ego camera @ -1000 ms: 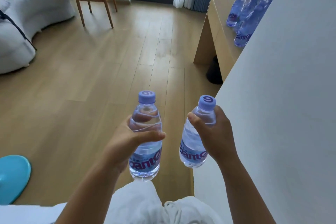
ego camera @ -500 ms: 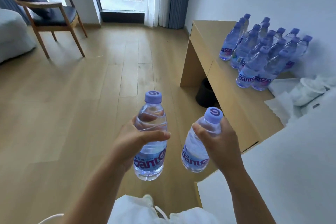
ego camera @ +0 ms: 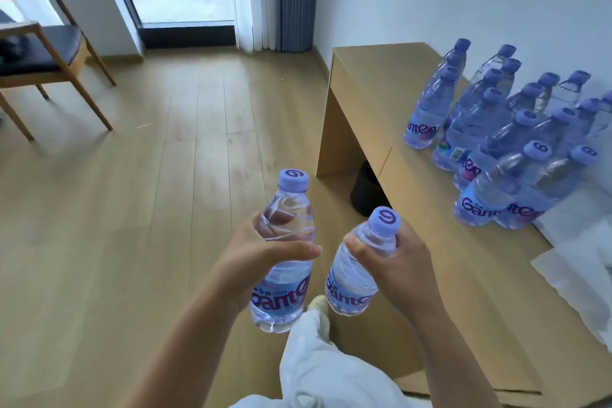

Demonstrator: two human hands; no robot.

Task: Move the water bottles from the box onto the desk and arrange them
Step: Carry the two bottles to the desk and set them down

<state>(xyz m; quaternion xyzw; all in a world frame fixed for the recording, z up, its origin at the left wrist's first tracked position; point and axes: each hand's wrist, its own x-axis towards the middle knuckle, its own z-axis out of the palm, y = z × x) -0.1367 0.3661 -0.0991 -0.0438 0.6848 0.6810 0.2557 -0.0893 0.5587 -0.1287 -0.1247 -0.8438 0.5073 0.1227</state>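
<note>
My left hand [ego camera: 246, 262] grips a clear water bottle [ego camera: 284, 288] with a purple cap around its upper body, held upright over the floor. My right hand [ego camera: 397, 268] grips a second bottle [ego camera: 351, 285] just below its purple cap, tilted slightly to the right. Both hang in front of me, left of the wooden desk [ego camera: 381, 103]. On the desk's right part, against the wall, stand several matching bottles [ego camera: 490, 142] in rows. The box is out of view.
White paper or cloth [ego camera: 576, 278] lies on the desk near its right end. A black bin [ego camera: 364, 192] sits under the desk. A wooden chair [ego camera: 43, 53] stands at the left, a window behind. My white trouser leg [ego camera: 318, 361] shows below.
My view has swung right and moved closer to the desk, bringing the rows of bottles into fuller view. Both hands keep the same hold on their bottles.
</note>
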